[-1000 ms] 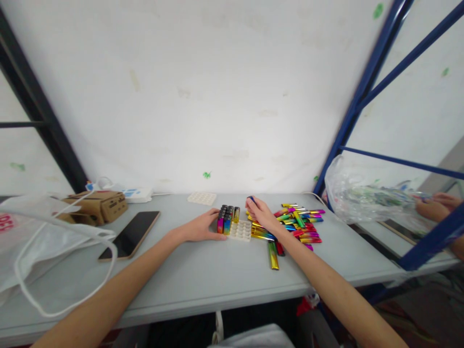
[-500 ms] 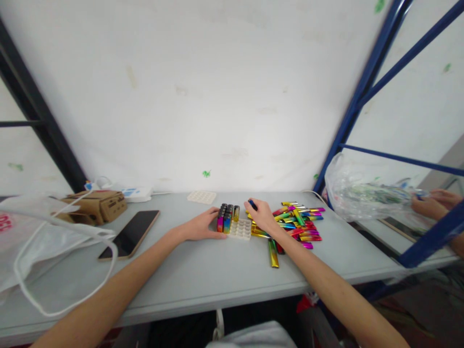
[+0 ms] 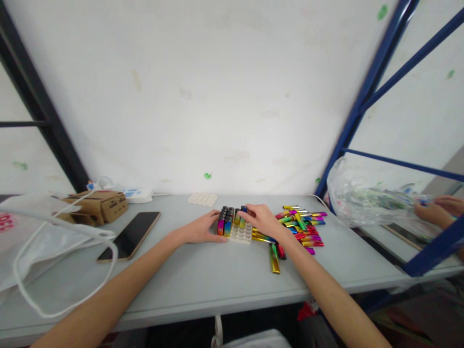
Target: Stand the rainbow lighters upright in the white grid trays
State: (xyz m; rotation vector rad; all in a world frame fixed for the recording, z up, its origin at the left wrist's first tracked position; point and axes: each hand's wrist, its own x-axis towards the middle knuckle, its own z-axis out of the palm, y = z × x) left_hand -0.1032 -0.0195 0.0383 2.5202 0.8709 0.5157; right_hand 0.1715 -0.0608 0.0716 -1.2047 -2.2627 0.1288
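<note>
Several shiny metallic-coloured lighters (image 3: 225, 221) with black tops stand upright in rows on the left side of a white tray (image 3: 241, 236) with round sockets. My left hand (image 3: 203, 227) braces the tray's left end, thumb at the front and fingers at the back, against the standing lighters. My right hand (image 3: 261, 220) is over the tray's far right part, its fingers pinching an upright lighter (image 3: 242, 217) with a dark blue top. To the right of the tray lies a loose pile of lighters (image 3: 302, 227), partly hidden behind my right hand and forearm.
A second white tray (image 3: 203, 199) lies near the wall. On the left are a phone (image 3: 129, 236), a cardboard box (image 3: 105, 205) and a white plastic bag (image 3: 32, 232). Past the blue frame (image 3: 357, 116), another person's hands (image 3: 437, 211) work by a clear bag (image 3: 362, 200).
My right hand has moved left from beside the pile to the tray, bringing the blue-topped lighter upright beside another. My left hand stays at the tray's left end.
</note>
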